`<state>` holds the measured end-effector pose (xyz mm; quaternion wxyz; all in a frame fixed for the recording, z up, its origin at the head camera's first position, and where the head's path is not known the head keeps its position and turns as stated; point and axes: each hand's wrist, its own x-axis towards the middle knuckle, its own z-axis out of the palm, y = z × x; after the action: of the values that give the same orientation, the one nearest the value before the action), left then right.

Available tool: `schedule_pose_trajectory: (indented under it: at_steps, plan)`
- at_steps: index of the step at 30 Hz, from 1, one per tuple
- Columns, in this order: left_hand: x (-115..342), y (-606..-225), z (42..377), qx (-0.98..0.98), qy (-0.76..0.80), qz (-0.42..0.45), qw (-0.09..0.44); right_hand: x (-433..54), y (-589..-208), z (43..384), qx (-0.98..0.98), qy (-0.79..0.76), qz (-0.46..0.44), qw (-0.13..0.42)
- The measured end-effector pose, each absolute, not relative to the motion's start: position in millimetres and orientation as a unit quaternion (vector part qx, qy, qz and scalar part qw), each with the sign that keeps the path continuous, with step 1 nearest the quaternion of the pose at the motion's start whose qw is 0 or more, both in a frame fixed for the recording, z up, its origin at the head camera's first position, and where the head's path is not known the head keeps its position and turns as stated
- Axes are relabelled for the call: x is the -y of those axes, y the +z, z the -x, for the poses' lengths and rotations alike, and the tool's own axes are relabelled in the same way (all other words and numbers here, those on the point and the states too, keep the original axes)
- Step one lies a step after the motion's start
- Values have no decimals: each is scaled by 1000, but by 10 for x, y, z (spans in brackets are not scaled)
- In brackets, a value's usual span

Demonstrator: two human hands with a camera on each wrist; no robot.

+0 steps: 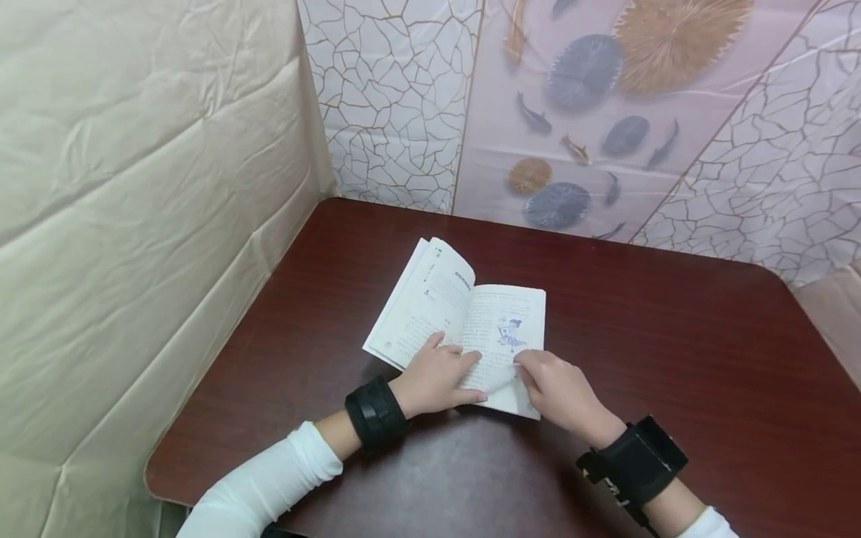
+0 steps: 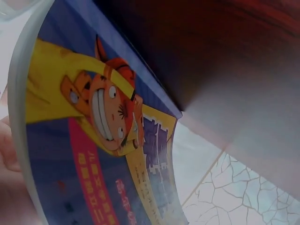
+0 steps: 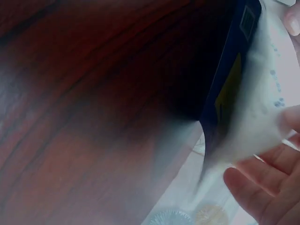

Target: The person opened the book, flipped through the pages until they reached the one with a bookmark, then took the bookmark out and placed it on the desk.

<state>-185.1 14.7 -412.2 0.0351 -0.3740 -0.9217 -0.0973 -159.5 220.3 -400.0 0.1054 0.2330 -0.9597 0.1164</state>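
Note:
An open book (image 1: 440,299) lies at an angle on the table, with printed text and a small blue drawing (image 1: 513,335) on its right page. My left hand (image 1: 433,379) rests across the lower part of the open pages near the spine, fingers spread. At the right page's lower part, my right hand (image 1: 558,388) pinches a page (image 1: 501,385) that lifts and bends. From the right wrist, the raised page (image 3: 262,108) curves beside my right hand (image 3: 272,183). The left wrist view shows the blue cover (image 2: 51,150) with a grinning cartoon figure in yellow.
The dark red wooden table (image 1: 673,351) extends around the book. Pale creased cloth (image 1: 168,187) hangs along the left side, and a patterned sheet (image 1: 484,149) with fish and round leaf shapes stands behind the far edge. Black bands (image 1: 377,411) circle both wrists.

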Motion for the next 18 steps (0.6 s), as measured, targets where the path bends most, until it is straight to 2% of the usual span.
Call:
schedule_pose_trajectory:
  at_steps: [4, 8, 14, 18]
  plan:
    - [-136, -4148, 1863, 922, -102, 372, 38, -2170, -4012, 1592, 945, 154, -239, 163]
    - [-131, -4175, 1870, 921, -104, 372, 50, -2123, -4039, 1590, 939, 187, -212, 196]
    - [-121, -4189, 1867, 924, -114, 360, 54, -2091, -4109, 1597, 947, 209, -159, 186]
    - [-104, -4198, 1873, 925, -131, 351, 62, -2100, -4169, 1612, 958, 142, -181, 170]
